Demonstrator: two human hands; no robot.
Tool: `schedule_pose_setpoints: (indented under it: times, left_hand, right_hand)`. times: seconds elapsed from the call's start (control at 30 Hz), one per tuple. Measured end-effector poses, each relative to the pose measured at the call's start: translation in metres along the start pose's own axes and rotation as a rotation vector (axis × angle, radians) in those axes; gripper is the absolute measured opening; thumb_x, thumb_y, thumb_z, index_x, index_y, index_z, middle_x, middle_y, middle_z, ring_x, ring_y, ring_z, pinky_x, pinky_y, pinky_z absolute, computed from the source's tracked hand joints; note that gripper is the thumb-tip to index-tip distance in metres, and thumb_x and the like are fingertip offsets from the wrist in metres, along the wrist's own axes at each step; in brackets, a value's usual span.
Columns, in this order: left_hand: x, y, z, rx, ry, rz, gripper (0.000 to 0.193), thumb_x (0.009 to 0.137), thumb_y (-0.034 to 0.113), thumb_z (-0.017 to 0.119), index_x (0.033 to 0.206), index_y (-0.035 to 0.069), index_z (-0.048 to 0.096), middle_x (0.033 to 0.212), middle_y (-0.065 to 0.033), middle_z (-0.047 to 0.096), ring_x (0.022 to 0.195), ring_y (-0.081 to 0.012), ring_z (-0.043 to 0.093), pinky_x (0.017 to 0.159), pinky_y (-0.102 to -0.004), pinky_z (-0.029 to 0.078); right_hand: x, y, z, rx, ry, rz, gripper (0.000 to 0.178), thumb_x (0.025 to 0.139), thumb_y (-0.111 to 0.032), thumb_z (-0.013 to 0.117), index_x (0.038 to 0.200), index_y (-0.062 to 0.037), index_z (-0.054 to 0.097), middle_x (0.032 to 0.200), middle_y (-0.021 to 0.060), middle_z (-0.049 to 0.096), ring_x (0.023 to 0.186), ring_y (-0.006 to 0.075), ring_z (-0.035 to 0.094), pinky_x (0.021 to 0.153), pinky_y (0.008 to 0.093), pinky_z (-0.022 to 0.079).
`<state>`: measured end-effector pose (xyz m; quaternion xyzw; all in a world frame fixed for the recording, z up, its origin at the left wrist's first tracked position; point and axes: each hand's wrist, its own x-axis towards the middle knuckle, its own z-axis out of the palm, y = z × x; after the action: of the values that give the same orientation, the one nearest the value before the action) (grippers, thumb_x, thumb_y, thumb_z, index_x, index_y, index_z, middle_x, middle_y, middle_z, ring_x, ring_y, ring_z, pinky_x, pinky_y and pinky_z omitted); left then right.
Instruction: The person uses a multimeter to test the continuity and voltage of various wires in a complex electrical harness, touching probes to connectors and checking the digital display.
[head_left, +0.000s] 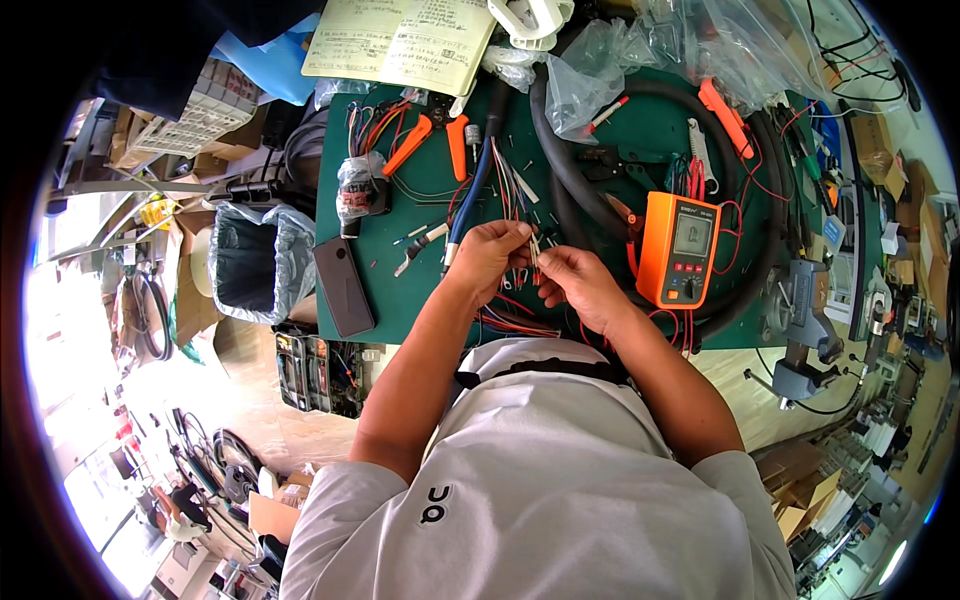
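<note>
My left hand [490,260] pinches thin wires near the front of the green work mat [345,215]. Fingertips of my right hand [585,285] close on the ends of the same thin wires [513,195], just right of the left hand. These wires fan out of a thick black cable [496,105], together with a heavy blue wire [474,195] that runs left of my left hand. Exactly which wire ends sit in each pinch is too small to tell. Right of my right hand stands an orange meter [678,250] with red leads.
Orange-handled pliers [425,145], a dark phone-like slab [343,286] and a taped bottle-like piece [354,190] lie to the left. Thick black cable [575,165] loops behind the meter. A notebook [400,45] and plastic bags [590,90] cover the far edge; a vise [808,315] is at right.
</note>
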<state>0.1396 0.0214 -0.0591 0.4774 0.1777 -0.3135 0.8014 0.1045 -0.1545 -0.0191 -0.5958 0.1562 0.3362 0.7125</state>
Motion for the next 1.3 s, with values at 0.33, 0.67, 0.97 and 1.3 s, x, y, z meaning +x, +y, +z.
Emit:
schedule_pose_setpoints:
  times: [0.33,0.67,0.97,1.3]
  left_hand:
    - [0.001,0.0,0.002,-0.104,-0.02,-0.017,0.021,0.096,0.02,0.06,0.097,-0.001,0.064,0.082,-0.0065,0.065,0.071,-0.013,0.061,0.067,-0.0252,0.05]
    - [0.006,0.005,-0.001,-0.114,0.025,-0.049,0.016,0.095,0.019,0.061,0.098,0.004,0.065,0.087,-0.0032,0.066,0.075,-0.011,0.061,0.071,-0.0248,0.05]
    - [0.007,0.007,-0.002,-0.134,0.007,-0.047,0.019,0.094,0.021,0.063,0.101,0.004,0.065,0.087,-0.0028,0.066,0.074,-0.009,0.061,0.067,-0.0222,0.051]
    - [-0.005,0.013,0.0,0.128,-0.009,-0.082,0.02,0.093,0.021,0.065,0.099,0.003,0.065,0.084,-0.0028,0.065,0.072,-0.01,0.06,0.067,-0.0228,0.05]
  right_hand:
    - [0.003,0.0,0.003,-0.001,-0.002,0.001,0.02,0.097,-0.02,0.057,0.098,-0.001,0.062,0.08,0.0049,0.064,0.066,0.0107,0.06,0.059,0.024,0.051]
    - [0.002,0.001,0.002,-0.035,-0.001,-0.016,0.019,0.097,-0.02,0.058,0.096,-0.0012,0.062,0.08,0.0047,0.064,0.065,0.0101,0.06,0.058,0.0241,0.05]
    - [0.003,0.002,0.003,-0.067,0.0,-0.026,0.02,0.098,-0.02,0.056,0.097,-0.0011,0.061,0.079,0.0046,0.064,0.065,0.0101,0.06,0.059,0.024,0.05]
    - [-0.001,0.0,0.001,-0.022,0.002,-0.003,0.025,0.099,-0.023,0.054,0.096,0.0003,0.061,0.08,0.0056,0.064,0.066,0.0119,0.061,0.06,0.0258,0.051]
